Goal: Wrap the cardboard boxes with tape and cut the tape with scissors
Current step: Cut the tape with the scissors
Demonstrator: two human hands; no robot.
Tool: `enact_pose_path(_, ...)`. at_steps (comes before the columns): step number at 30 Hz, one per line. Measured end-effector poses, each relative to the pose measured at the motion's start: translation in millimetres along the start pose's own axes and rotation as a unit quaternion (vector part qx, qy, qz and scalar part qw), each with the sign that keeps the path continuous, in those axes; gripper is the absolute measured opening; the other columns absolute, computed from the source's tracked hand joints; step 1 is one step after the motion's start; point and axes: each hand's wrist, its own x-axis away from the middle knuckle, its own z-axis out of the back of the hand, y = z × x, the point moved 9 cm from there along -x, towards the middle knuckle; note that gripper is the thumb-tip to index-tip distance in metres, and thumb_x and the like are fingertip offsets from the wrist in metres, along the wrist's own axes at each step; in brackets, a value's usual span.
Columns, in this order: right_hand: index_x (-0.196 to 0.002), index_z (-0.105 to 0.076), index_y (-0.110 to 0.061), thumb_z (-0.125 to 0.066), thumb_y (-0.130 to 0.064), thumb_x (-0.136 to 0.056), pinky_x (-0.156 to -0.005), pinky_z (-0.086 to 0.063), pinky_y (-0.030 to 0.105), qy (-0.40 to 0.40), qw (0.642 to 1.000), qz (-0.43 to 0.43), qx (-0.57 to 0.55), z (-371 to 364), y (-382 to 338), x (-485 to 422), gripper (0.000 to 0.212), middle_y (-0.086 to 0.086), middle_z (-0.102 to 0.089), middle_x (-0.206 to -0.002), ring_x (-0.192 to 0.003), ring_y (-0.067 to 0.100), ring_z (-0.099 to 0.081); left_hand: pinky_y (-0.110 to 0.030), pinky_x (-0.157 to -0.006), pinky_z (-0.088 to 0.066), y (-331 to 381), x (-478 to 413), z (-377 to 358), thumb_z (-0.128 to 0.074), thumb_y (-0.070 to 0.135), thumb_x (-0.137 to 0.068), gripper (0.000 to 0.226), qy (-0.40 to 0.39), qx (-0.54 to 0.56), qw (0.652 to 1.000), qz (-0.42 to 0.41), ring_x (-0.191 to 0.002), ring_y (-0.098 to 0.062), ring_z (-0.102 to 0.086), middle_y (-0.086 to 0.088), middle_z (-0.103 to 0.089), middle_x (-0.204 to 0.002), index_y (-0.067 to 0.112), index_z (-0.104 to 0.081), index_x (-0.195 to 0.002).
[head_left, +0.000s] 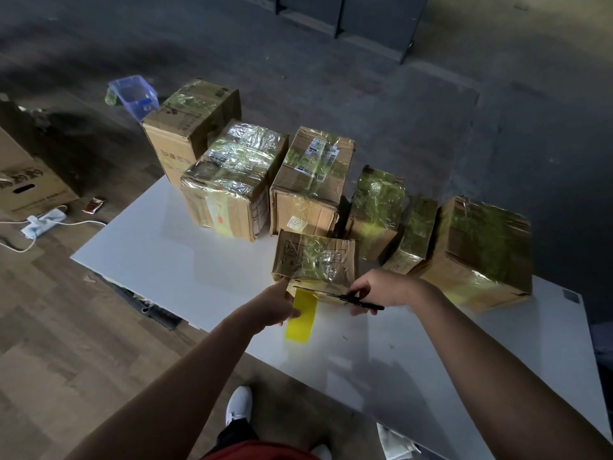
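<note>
Yellow tape point(301, 316) runs off the small box's point(315, 257) near edge on the bench point(166, 254). The left hand point(277, 303) pinches it taut so the scissors point(345, 296), gripped by the right hand point(381, 288), can cut just beside the box.

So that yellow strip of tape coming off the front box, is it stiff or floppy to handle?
Probably floppy: the yellow strip looks thin and seems flat only because the left hand holds it out from the front box. It is likely very light, and being tape, it may cling to fingers.
</note>
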Motion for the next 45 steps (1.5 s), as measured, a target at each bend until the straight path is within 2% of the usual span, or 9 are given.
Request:
enact_pose_path(5, -0.096, -0.072, -0.03, -0.079, -0.051, -0.072, -0.047, -0.04, 0.008, 0.005, 1.0, 0.005, 0.007, 0, -3, 1, 0.032, -0.019, -0.061, -0.057, -0.051, -0.002, -0.053, -0.023, -0.058, -0.049, 1, 2, -1, -0.066, 0.001, -0.086, 0.085, -0.001, 0.001, 1.0, 0.001, -0.087, -0.021, -0.054, -0.01, -0.053, -0.104, 0.018, -0.015, -0.152)
enact_pose_path(13, -0.092, -0.074, -0.027, -0.077, -0.03, -0.08, -0.048, -0.042, 0.015, 0.003, 1.0, 0.0, -0.03, 0, -1, 0, 0.013, 0.0, -0.075, -0.085, -0.05, 0.003, -0.053, -0.02, -0.052, -0.047, 6, 3, 0, -0.065, 0.001, -0.087, 0.086, -0.001, -0.012, 1.0, -0.009, -0.076, -0.016, -0.053, -0.007, -0.054, -0.101, 0.019, -0.013, -0.153)
enact_pose_path(18, -0.09, -0.074, -0.027, -0.082, -0.036, -0.074, -0.049, -0.043, 0.015, 0.0, 1.0, 0.003, 0.001, -5, -1, 1, 0.02, -0.011, -0.068, -0.061, -0.047, 0.003, -0.055, -0.023, -0.055, -0.046, 3, 4, 0, -0.065, 0.001, -0.087, 0.1, -0.004, -0.02, 1.0, 0.004, -0.064, -0.014, -0.049, -0.006, -0.057, -0.086, 0.022, 0.007, -0.153)
enact_pose_path(21, -0.094, -0.072, -0.034, -0.082, -0.044, -0.07, -0.054, -0.044, 0.017, 0.004, 1.0, -0.003, 0.015, -12, 1, 3, 0.029, -0.016, -0.067, -0.062, -0.05, 0.0, -0.056, -0.024, -0.062, -0.045, 0, 4, 1, -0.066, 0.004, -0.087, 0.102, 0.003, -0.035, 0.999, 0.005, -0.074, -0.02, -0.056, -0.017, -0.061, -0.115, 0.019, 0.01, -0.154)
enact_pose_path(27, -0.09, -0.065, -0.045, -0.08, -0.058, -0.065, -0.065, -0.045, 0.017, 0.032, 0.999, -0.01, -0.022, -29, 22, 14, 0.031, -0.02, -0.066, -0.086, -0.078, -0.001, -0.061, -0.017, -0.053, -0.042, -5, 0, -8, -0.068, 0.003, -0.085, 0.085, 0.019, -0.012, 1.0, 0.02, -0.077, -0.016, -0.052, -0.011, -0.06, -0.11, 0.008, -0.014, -0.151)
enact_pose_path(31, -0.086, -0.067, -0.04, -0.081, -0.055, -0.065, -0.058, -0.042, 0.012, 0.054, 0.99, -0.014, -0.129, -46, 47, 30, 0.03, -0.023, -0.065, -0.077, -0.068, -0.003, -0.059, -0.019, -0.058, -0.041, -1, -4, -22, -0.068, 0.006, -0.084, 0.04, 0.032, -0.046, 0.998, 0.017, -0.086, -0.018, -0.053, -0.011, -0.059, -0.113, 0.005, -0.053, -0.121)
enact_pose_path(36, -0.109, -0.065, -0.025, -0.079, -0.043, -0.075, -0.065, -0.048, 0.021, 0.13, 0.961, -0.046, -0.239, -57, 107, 67, 0.04, -0.004, -0.069, -0.087, -0.067, 0.006, -0.062, -0.026, -0.062, -0.041, 3, -12, -37, -0.06, 0.001, -0.083, 0.017, 0.068, -0.033, 0.997, 0.024, -0.083, -0.022, -0.05, -0.003, -0.051, -0.084, 0.015, -0.051, -0.082)
enact_pose_path(40, -0.096, -0.065, -0.018, -0.068, -0.037, -0.081, -0.062, -0.045, 0.025, 0.197, 0.962, -0.132, -0.134, -67, 153, 81, 0.025, 0.002, -0.07, -0.084, -0.076, 0.017, -0.066, -0.021, -0.055, -0.04, 16, -13, -61, -0.058, 0.0, -0.085, 0.017, 0.027, -0.007, 1.0, 0.008, -0.073, -0.015, -0.051, -0.003, -0.055, -0.086, 0.015, -0.053, -0.09)
enact_pose_path(45, -0.123, -0.052, -0.014, -0.056, -0.034, -0.092, -0.081, -0.046, 0.029, 0.252, 0.943, -0.218, 0.023, -93, 177, 81, 0.037, 0.008, -0.06, -0.115, -0.104, 0.025, -0.06, -0.023, -0.057, -0.043, 26, -5, -100, -0.055, -0.006, -0.086, 0.024, -0.033, 0.044, 0.998, -0.012, -0.068, -0.018, -0.052, -0.01, -0.06, -0.093, 0.012, -0.053, -0.101)
